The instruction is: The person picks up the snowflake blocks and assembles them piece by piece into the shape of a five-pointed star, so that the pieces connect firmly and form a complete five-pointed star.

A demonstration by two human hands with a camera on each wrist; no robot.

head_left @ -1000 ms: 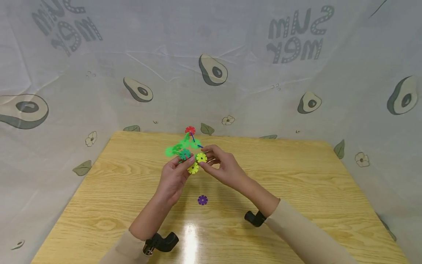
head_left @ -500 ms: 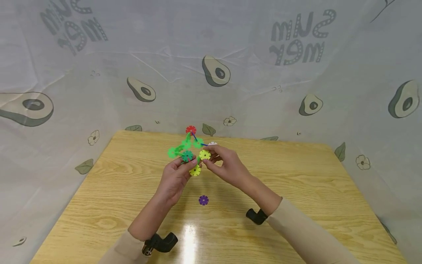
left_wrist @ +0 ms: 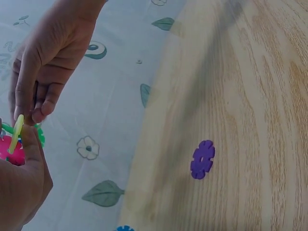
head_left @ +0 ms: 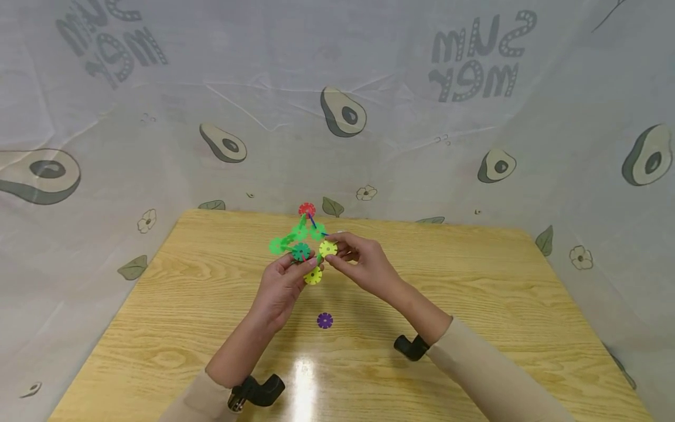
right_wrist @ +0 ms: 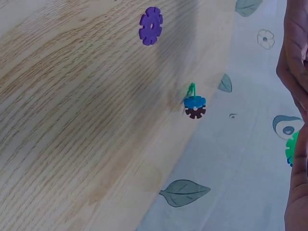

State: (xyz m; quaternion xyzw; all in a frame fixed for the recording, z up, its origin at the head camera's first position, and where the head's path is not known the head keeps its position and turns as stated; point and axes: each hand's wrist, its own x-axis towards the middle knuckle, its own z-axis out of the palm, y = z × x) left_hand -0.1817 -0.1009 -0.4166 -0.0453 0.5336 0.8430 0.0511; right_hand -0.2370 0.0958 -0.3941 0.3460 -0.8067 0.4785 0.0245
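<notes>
Slotted snowflake discs are joined into a figure that both hands hold up over the wooden table. My left hand (head_left: pixel 285 281) grips its near side, thumb over the pieces, beside a teal disc (head_left: pixel 301 252) and above a lower yellow disc (head_left: pixel 313 276). Between thumb and fingers my right hand (head_left: pixel 364 258) pinches an upper yellow disc (head_left: pixel 328 249). Bright green discs (head_left: pixel 299 232) run along the back and left, topped by a red disc (head_left: pixel 307 210). In the left wrist view a pink disc (left_wrist: pixel 13 152) shows by the left thumb. The right fingers hide part of the figure.
One loose purple disc (head_left: pixel 324 320) lies on the wooden table (head_left: pixel 448 281), nearer me than the hands. A patterned curtain (head_left: pixel 274 111) hangs behind and along both sides. In the right wrist view a blue disc (right_wrist: pixel 195 101) joined to a dark disc overlaps the table's edge.
My right hand has shifted slightly right with the upper yellow disc, away from the left thumb. A white disc seen half a second ago is now mostly hidden behind the right fingers.
</notes>
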